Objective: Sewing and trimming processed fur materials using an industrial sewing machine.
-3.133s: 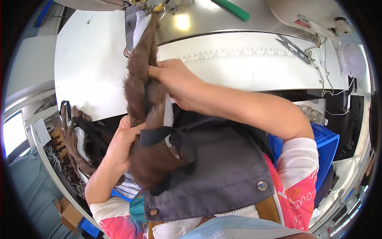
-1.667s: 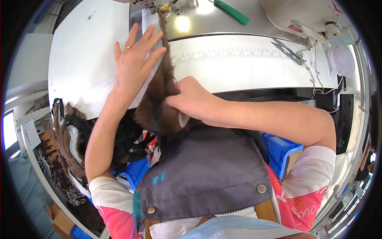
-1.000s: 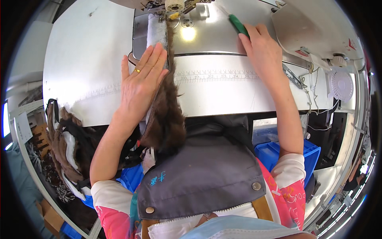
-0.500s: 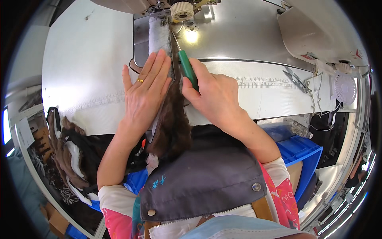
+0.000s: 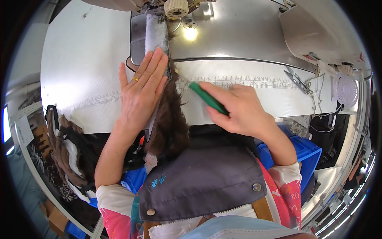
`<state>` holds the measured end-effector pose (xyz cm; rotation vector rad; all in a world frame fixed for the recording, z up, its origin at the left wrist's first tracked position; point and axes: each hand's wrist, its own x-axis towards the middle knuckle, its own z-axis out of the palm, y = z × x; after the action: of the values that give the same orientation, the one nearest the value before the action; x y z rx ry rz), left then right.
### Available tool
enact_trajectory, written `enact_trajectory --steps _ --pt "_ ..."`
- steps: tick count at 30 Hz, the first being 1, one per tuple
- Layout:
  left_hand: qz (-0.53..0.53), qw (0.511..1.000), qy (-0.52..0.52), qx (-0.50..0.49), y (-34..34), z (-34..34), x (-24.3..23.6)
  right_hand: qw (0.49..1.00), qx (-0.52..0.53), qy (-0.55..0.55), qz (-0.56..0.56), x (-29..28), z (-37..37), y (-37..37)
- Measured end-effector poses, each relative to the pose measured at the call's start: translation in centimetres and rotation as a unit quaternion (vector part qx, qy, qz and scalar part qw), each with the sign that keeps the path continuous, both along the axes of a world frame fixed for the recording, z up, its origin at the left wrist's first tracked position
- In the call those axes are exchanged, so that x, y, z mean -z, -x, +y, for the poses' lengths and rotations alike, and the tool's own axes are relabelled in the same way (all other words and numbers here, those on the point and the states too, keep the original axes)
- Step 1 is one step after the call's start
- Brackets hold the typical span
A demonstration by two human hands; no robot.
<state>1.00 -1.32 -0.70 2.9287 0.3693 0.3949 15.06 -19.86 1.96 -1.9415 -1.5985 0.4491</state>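
Observation:
My left hand (image 5: 139, 91) lies flat with its fingers stretched, pressing on a long strip of brown fur (image 5: 170, 125). The strip's pale backing (image 5: 156, 36) faces up and runs under the sewing machine head (image 5: 176, 8) at the top. Brown hair sticks out along its right edge, and the near end hangs over the table edge toward my lap. My right hand (image 5: 244, 109) is closed round the green handle of an awl (image 5: 209, 98), held to the right of the fur above the table. The awl's thin point is blurred and aims toward the fur edge.
Thread snips (image 5: 296, 79) with loose cord lie at the table's right, near a small fan (image 5: 345, 89). A printed ruler scale crosses the white table (image 5: 85, 59). More fur pieces (image 5: 71, 159) hang at the left. A blue bin (image 5: 306, 149) stands at the right.
My right hand has drawn the awl back toward me and to the right, away from the fur beside the machine head. My left hand stays flat on the strip, shifted slightly left in view.

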Motion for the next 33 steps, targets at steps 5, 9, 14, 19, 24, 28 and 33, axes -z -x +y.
enact_trajectory --steps 5,9,14,19,24,28,33 --pt "-0.003 0.999 -0.039 0.000 -0.1 -0.1 -0.2 0.984 0.163 -0.032 -0.060 1.1 2.0 0.3" --pt "0.003 1.000 -0.029 -0.003 -0.1 -0.1 -0.4 0.982 0.170 0.010 -0.078 1.8 4.3 0.9" --pt "-0.002 1.000 -0.027 0.004 -0.1 -0.1 -0.4 0.987 0.145 -0.003 -0.065 1.8 5.5 0.8" --pt "-0.022 0.999 -0.028 0.013 -0.2 0.0 -0.5 0.996 0.023 0.033 -0.081 1.1 3.8 -0.2" --pt "-0.036 0.999 -0.002 0.029 -0.3 0.5 -1.0 0.995 -0.017 0.051 -0.088 0.7 1.7 0.3" --pt "-0.047 0.999 -0.009 0.025 -0.7 0.7 -1.0 0.994 -0.002 0.028 -0.103 0.8 2.0 0.3" --pt "-0.069 0.998 -0.008 0.014 -2.0 1.4 -0.3 0.990 0.003 0.014 -0.141 0.6 3.1 -1.2"
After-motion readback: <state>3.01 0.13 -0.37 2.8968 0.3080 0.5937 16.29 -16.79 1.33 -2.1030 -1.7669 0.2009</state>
